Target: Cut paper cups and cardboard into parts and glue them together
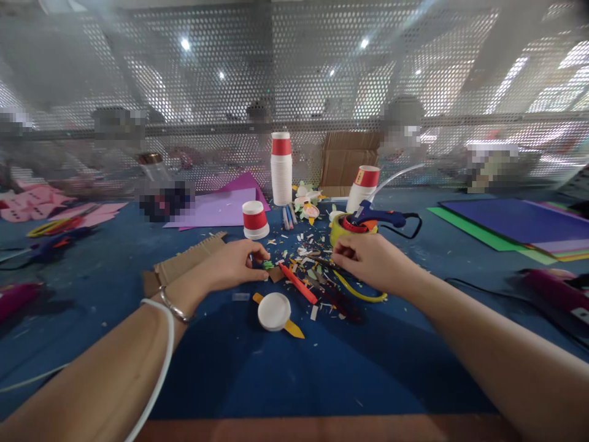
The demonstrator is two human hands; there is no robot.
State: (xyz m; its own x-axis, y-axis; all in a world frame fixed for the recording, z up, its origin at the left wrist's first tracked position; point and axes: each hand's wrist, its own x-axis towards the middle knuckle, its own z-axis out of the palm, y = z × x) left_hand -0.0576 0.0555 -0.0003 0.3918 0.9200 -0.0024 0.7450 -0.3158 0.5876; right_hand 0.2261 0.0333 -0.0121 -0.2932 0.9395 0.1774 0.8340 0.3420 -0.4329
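Left hand [237, 265] half-curled, thumb and fingers parted at green scraps [267, 265] on the counter [221, 368]; whether it grips any cannot be told; right hand [363, 256] has its fingers drawn together above paper litter [301, 250], contents hidden; glue gun [375, 215] perches on the yellow tape roll [338, 233] just beyond, so bumping the roll could topple it; white cord [169, 344] at the left wrist could drag and disturb the white disc [275, 311].
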